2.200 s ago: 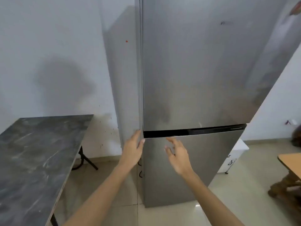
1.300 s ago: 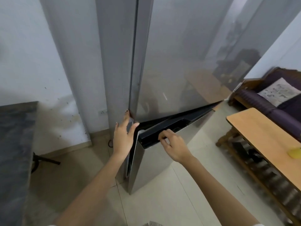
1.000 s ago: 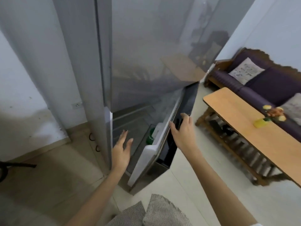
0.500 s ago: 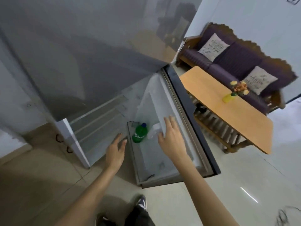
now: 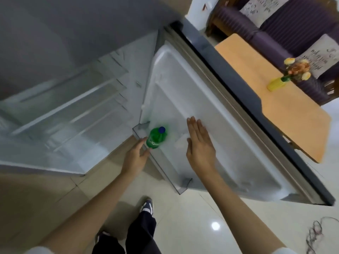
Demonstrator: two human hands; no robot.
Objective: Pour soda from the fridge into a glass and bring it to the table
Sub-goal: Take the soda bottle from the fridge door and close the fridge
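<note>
Now the fetch: the bottle [image 5: 156,138] stands in the door [image 5: 211,114] shelf. Left hand [image 5: 136,156], grip released, nearly touches it; right hand [image 5: 199,147] hovers flat beside. Next, clasp and lift.

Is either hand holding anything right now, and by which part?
Nothing held. The left hand is open by the green bottle, not gripping it; the right hand is open, empty.

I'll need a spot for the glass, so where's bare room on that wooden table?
The wooden table is bare over most of its top. Only the yellow flower vase stands near the sofa-side edge, beside the purple sofa.
</note>
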